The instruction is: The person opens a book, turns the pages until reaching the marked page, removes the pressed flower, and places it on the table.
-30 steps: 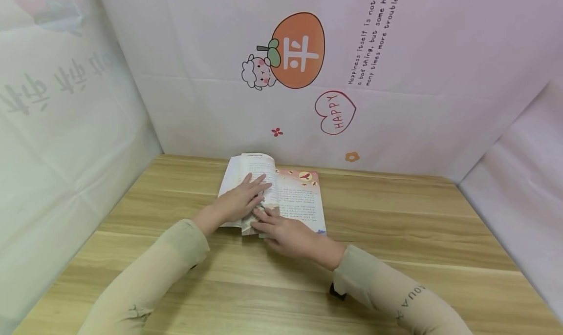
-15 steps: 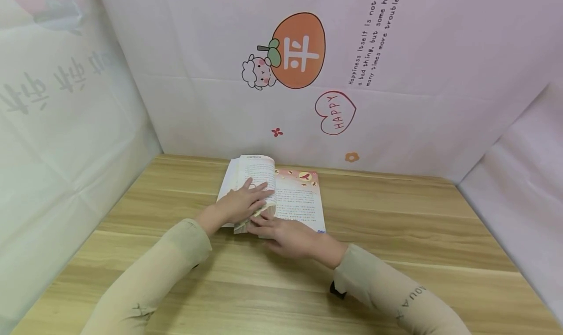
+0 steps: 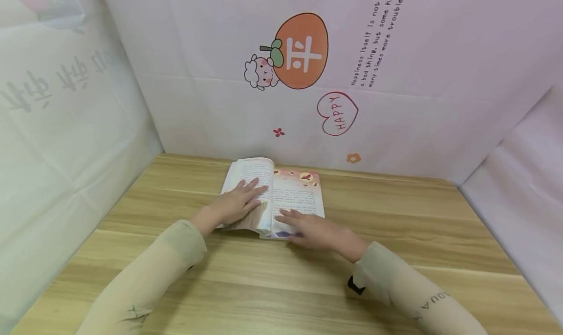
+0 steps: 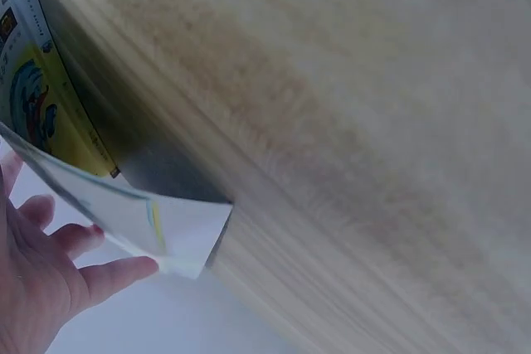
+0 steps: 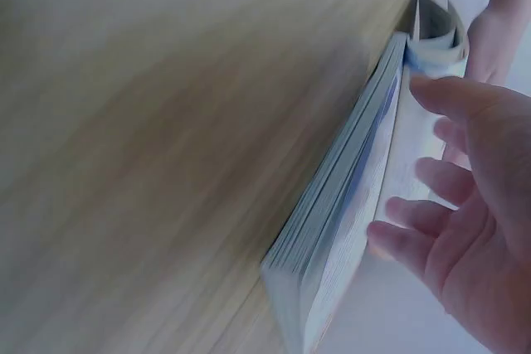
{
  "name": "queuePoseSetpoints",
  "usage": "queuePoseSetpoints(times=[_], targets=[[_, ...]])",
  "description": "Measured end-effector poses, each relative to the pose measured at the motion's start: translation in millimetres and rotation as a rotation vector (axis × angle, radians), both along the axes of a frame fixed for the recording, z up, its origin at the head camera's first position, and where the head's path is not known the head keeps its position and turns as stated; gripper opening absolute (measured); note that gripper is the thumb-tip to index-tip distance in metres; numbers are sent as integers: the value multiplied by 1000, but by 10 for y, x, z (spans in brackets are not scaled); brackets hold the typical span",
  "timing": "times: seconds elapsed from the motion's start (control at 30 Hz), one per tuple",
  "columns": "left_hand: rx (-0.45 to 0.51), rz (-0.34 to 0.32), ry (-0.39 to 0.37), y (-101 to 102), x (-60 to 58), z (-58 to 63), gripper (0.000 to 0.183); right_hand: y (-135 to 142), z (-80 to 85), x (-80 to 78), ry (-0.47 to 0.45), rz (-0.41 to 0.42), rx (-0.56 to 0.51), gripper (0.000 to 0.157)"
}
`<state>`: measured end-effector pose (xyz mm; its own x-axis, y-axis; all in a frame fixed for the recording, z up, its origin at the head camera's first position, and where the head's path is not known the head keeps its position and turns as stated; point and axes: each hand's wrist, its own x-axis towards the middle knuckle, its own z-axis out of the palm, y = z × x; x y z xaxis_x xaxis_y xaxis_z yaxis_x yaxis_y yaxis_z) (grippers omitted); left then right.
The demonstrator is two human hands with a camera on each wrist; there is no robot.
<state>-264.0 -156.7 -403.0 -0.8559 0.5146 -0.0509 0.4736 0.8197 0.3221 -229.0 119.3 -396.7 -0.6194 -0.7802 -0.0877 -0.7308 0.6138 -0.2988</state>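
Note:
An open book lies on the wooden table near the back wall, its left pages curving up from the spine. My left hand rests on the left page with its fingers spread. In the left wrist view those fingers lie along the raised leaf, and part of the yellow-and-white cover shows beneath. Over the lower part of the right page is my right hand, fingers extended. The right wrist view shows that hand beside the thick page block, thumb near the spine, gripping nothing.
The wooden table extends in front of the book and to both sides. Behind it stands a white printed wall sheet, close to the book's top edge. More white sheets hang at the left and right.
My right hand has moved right, away from the left pages and onto the right page. The left pages have settled further left under my left hand, which has hardly moved.

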Motion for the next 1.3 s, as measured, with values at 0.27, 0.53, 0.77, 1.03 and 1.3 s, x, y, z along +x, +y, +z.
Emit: queuePoseSetpoints(times=[0.27,0.53,0.77,1.03,1.3], targets=[[-21,4,-45,-28,-7,-15,54,230,-12,-77,-100,-106,103,67],[-9,28,-24,-39,16,-17,55,400,44,-109,-123,-108,88,63],[-18,60,-43,-32,27,0,56,469,81,-135,-108,-106,112,63],[-22,102,-99,-27,24,3,60,526,114,-144,-155,-147,107,64],[6,78,-130,-38,16,1,63,545,131,-165,-160,-129,127,60]])
